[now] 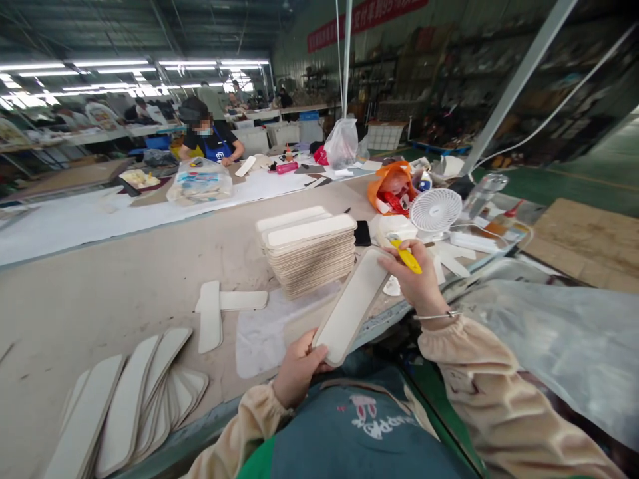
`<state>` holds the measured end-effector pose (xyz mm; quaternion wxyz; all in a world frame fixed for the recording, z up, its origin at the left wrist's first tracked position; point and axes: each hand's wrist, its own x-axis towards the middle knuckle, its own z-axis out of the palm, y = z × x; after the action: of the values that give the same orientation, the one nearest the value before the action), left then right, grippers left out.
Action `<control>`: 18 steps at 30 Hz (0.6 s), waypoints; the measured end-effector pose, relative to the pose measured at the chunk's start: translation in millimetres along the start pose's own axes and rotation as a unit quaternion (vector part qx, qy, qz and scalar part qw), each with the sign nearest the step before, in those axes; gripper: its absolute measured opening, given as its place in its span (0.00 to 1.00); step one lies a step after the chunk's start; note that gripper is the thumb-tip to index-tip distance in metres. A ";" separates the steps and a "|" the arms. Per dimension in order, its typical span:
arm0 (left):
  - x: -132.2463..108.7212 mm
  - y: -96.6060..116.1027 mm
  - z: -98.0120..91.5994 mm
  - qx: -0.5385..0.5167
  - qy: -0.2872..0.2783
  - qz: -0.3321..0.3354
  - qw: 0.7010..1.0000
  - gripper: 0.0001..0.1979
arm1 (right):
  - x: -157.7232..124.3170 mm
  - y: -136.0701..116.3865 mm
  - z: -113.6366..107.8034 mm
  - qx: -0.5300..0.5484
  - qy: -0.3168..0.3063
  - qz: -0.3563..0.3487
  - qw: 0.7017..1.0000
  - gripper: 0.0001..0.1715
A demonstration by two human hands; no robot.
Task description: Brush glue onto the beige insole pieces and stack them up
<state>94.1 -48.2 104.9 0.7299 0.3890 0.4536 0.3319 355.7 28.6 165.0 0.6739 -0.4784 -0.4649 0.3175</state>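
My left hand [298, 367] is closed on the near end of a long cream insole-shaped piece [349, 307], holding it tilted above the table edge. My right hand [415, 279] is closed round a yellow-handled tool [405, 256], its tip at the far end of that piece. Just beyond stands a tall stack of the same pieces [307, 249]. Two loose pieces [219, 309] lie crossed on the worktable [124, 286]. Several more pieces [130, 399] are fanned out at the near left.
A small white fan [435, 210], an orange bag [392, 186] and a black phone [362, 233] sit behind the stack. A person in a blue apron [212, 140] works at the far side. Clear plastic sheet [564, 346] covers the right.
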 end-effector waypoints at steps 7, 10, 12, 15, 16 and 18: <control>0.1 -1.7 -0.2 -0.010 0.020 -0.021 1.000 0.26 | -0.2 0.9 0.7 -0.027 0.000 0.001 1.000 0.27; 1.5 -4.3 -1.0 -0.019 0.017 -0.020 0.999 0.25 | 1.5 2.8 0.7 -0.036 -0.001 -0.010 0.999 0.25; 3.0 -7.8 -2.1 -0.022 0.024 -0.016 0.999 0.25 | 2.2 2.9 1.1 -0.040 -0.005 -0.011 0.999 0.24; 6.4 -13.3 -4.4 -0.025 0.042 -0.010 0.999 0.24 | 2.7 3.1 1.5 -0.027 -0.015 -0.004 1.000 0.25; 7.6 -14.4 -5.1 -0.028 0.043 -0.014 0.999 0.24 | 2.9 3.6 1.5 -0.021 -0.018 -0.001 1.000 0.25; 9.3 -14.8 -6.1 -0.035 0.037 -0.025 0.998 0.24 | 3.6 5.2 1.1 -0.020 -0.017 0.002 1.000 0.25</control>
<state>93.9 -45.9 86.5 0.7338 0.3396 0.4780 0.3431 356.1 33.9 161.4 0.6556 -0.4873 -0.4815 0.3177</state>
